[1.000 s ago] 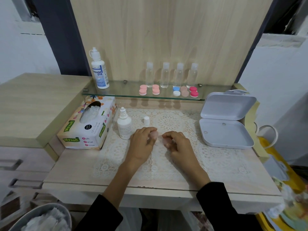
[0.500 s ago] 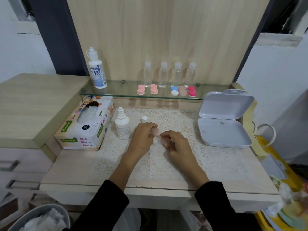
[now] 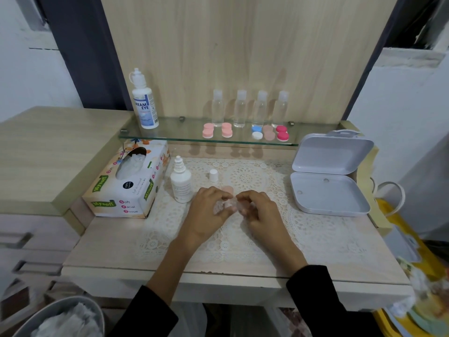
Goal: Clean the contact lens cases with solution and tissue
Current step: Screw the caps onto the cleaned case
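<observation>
Over the lace mat (image 3: 303,229), my left hand (image 3: 209,212) and my right hand (image 3: 261,212) meet fingertip to fingertip. Between them they pinch a small translucent contact lens case (image 3: 230,205), mostly hidden by the fingers. A pale pink cap (image 3: 228,189) sits just behind my left fingertips. The small white solution bottle (image 3: 181,186) stands uncapped left of my hands, its white cap (image 3: 213,175) on the mat beside it. The tissue box (image 3: 126,183) lies further left. Several more lens cases, pink (image 3: 208,131), blue and white (image 3: 256,132) and magenta (image 3: 282,133), line the glass shelf (image 3: 170,136).
A big solution bottle (image 3: 145,103) and several clear bottles (image 3: 240,108) stand on the shelf. An open white hinged box (image 3: 328,190) lies at the right. A bin with used tissue (image 3: 60,319) sits low left, and a yellow bag (image 3: 413,251) hangs at the right.
Both hands stay on the case and their fingers have shifted a little on it. The view has tilted slightly.
</observation>
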Motion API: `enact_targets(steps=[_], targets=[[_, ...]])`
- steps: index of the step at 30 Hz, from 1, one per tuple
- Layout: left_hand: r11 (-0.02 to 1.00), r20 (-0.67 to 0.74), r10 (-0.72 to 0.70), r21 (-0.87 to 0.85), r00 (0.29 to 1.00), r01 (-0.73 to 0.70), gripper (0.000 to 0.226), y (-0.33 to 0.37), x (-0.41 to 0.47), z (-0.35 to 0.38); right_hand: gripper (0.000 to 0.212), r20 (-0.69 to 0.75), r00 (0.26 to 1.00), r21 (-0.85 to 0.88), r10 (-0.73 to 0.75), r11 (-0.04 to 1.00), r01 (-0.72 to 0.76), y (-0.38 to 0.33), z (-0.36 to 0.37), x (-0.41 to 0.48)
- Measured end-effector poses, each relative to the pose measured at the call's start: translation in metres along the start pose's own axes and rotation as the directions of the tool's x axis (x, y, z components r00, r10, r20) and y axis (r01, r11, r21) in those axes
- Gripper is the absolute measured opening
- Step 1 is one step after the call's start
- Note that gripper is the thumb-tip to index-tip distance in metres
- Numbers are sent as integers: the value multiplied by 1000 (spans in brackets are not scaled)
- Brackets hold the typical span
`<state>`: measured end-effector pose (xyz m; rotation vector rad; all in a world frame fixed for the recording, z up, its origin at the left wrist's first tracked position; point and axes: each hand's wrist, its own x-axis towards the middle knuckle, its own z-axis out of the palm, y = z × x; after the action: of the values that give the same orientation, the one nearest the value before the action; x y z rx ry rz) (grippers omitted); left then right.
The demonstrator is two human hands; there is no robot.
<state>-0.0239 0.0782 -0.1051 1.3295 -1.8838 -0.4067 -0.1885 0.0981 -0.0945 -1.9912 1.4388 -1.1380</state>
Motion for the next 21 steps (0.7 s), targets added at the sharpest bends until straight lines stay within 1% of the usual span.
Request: enact_targets(steps=[4,7,9,11,14,15,18,21], targets=[[1000,1,24,14,1000,-24,26,3,-1,1,35,-1,1000,6,-5,1000,5,2,0,0],[1000,-13,23,13,1000,-22,24,4,-1,1,29,15,999,58,30,998,-30,2,0,0],[999,-13,25,28,1000,-24,24,4,0,1,28,-29,997,79,67,995,-64,2,1,0],[999,-13,26,44,1000,-25,24,3,0,2,29,-93,991,44,98,995,-94,4,2,1],[998,-16,26,50,1000,-25,27,2,0,3,36,-116,988,-30,104,994,-109,8,3,5],[998,-16,27,52,1000,-26,27,2,0,2,34,-118,987,-29,108,993,-112,8,3,5],[999,-17,27,43,999,-27,28,2,0,2,19,-118,990,-20,77,997,-80,10,4,5],[999,-23,26,33,999,-26,29,4,0,2,14,-89,996,-70,23,997,-29,11,5,4]])
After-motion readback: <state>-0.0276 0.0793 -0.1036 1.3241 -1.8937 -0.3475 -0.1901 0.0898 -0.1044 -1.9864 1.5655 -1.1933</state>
